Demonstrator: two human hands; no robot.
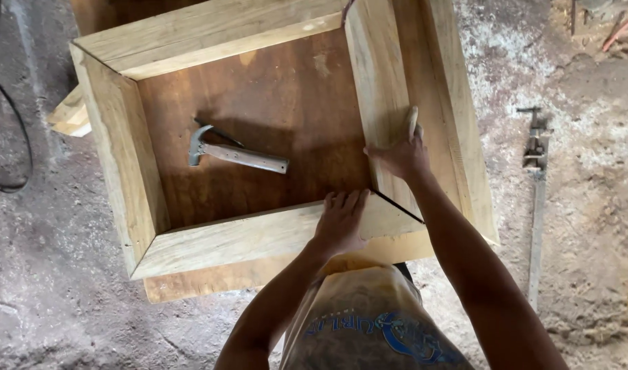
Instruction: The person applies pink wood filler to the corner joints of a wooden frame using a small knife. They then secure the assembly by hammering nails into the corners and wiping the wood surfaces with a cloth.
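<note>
Both hands are pressed on a mitred wooden frame at its five o'clock corner: the left hand is laid flat and open on the near rail, while the right hand is curled over the right rail's edge. Pale, rough-sawn planks are seen around a darker brown panel, on which a claw hammer is rested. A metal bar clamp is left on the dusty floor at three o'clock.

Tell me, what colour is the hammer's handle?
Pale, worn wood colour; the hammer has a grey metal head. The head view shows it.
</note>
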